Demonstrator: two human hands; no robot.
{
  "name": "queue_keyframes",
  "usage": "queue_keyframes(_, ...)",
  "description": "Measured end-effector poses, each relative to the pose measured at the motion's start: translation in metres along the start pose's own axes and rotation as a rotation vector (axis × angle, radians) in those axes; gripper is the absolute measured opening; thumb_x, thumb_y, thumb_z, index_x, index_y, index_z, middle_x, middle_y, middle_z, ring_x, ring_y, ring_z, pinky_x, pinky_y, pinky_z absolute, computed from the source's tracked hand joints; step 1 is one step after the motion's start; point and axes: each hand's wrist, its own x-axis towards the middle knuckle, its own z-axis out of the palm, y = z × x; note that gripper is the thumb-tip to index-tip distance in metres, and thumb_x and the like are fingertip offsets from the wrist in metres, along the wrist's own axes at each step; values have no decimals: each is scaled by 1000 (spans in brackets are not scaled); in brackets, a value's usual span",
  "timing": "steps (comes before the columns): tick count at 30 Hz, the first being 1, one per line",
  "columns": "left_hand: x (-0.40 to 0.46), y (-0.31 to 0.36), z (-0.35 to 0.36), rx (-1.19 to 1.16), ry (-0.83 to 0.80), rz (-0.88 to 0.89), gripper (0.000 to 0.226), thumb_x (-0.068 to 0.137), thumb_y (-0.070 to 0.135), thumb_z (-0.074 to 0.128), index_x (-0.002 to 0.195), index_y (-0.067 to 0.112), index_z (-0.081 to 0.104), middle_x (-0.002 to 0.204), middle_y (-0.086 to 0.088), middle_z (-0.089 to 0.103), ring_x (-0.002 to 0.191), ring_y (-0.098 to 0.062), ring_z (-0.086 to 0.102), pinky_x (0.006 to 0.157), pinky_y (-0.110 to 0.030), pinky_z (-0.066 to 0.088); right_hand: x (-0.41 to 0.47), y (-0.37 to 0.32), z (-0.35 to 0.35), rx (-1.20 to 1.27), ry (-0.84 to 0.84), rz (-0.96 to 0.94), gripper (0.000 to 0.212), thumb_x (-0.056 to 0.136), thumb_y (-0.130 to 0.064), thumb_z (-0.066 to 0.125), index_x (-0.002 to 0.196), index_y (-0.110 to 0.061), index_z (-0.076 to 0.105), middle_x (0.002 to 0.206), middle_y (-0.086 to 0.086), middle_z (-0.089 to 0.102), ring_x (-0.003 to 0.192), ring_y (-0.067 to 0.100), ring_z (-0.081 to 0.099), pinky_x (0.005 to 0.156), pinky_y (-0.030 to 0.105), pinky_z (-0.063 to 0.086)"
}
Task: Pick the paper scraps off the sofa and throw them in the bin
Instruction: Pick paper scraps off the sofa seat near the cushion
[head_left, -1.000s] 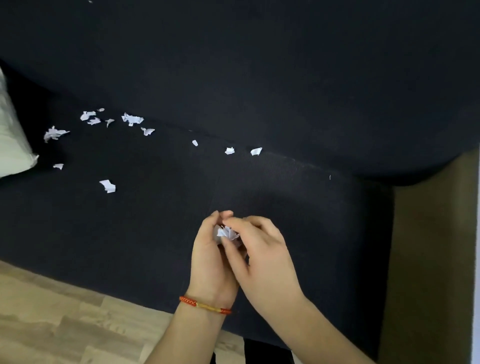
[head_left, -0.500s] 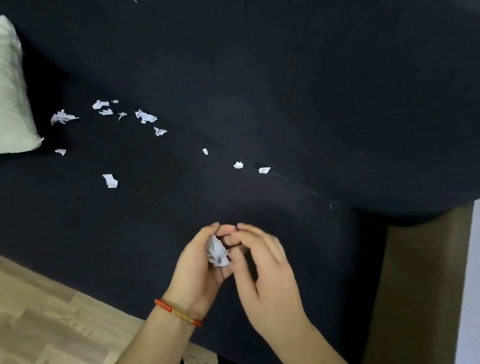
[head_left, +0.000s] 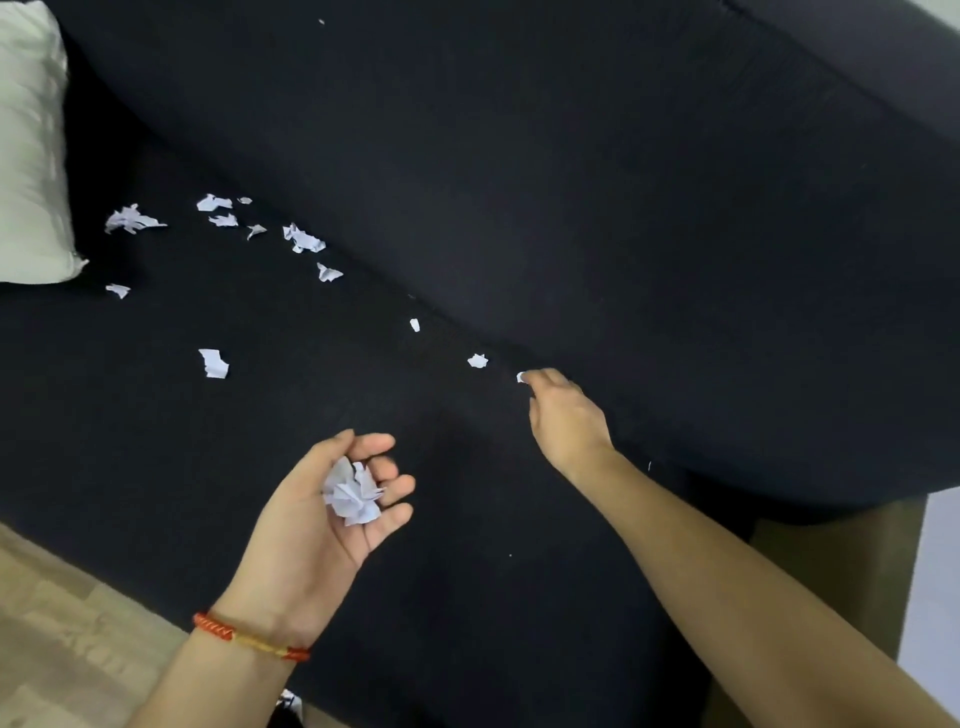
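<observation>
Several white paper scraps lie on the black sofa (head_left: 519, 597) seat, most near the back crease: a cluster at upper left (head_left: 304, 239), one flat piece (head_left: 213, 362), and small ones (head_left: 477, 360) toward the middle. My left hand (head_left: 332, 514) is palm up over the seat, cupping a wad of gathered scraps (head_left: 353, 491). My right hand (head_left: 563, 415) is stretched out to the crease, fingertips pinched on a small scrap (head_left: 521, 377). No bin is in view.
A white cushion (head_left: 28, 150) rests on the sofa's far left. Wooden floor (head_left: 67, 639) shows at the lower left. The sofa's brown side panel (head_left: 852, 571) stands at the right.
My hands were together over the wad. They have separated: the left keeps the wad and the right has reached forward to the small scrap at the crease.
</observation>
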Motion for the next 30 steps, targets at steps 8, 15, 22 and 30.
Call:
queue_keyframes(8, 5, 2, -11, -30, 31, 15, 34, 103, 35, 54, 103, 15, 82, 87, -4, 72, 83, -19, 77, 67, -33, 64, 37, 5, 15, -179, 0, 7, 61, 103, -4, 57, 157, -25, 39, 145, -1, 57, 110, 25, 70, 84, 38, 60)
queue_keyframes(15, 1, 2, -21, -43, 42, 25, 33, 95, 37, 60, 102, 15, 83, 88, -5, 74, 84, -21, 78, 67, -33, 64, 45, -2, 26, -262, -41, -10, 77, 87, 12, 67, 153, -19, 42, 144, 3, 54, 112, 28, 69, 84, 41, 62)
queue_keyframes(22, -11, -3, -27, -67, 80, 13, 31, 95, 36, 61, 101, 13, 82, 90, -8, 74, 87, -23, 78, 67, -35, 64, 46, 0, 23, -264, -93, 4, 41, 90, 14, 62, 126, -8, 62, 119, 10, 62, 103, 29, 69, 84, 40, 61)
queue_keyframes(30, -15, 1, -22, -92, 65, 22, 29, 91, 35, 62, 91, 15, 82, 89, -9, 74, 84, -24, 78, 66, -35, 64, 49, -9, 7, 98, 183, 108, 12, 104, -10, 59, 100, -15, 69, 86, 3, 74, 75, 25, 71, 66, 39, 61)
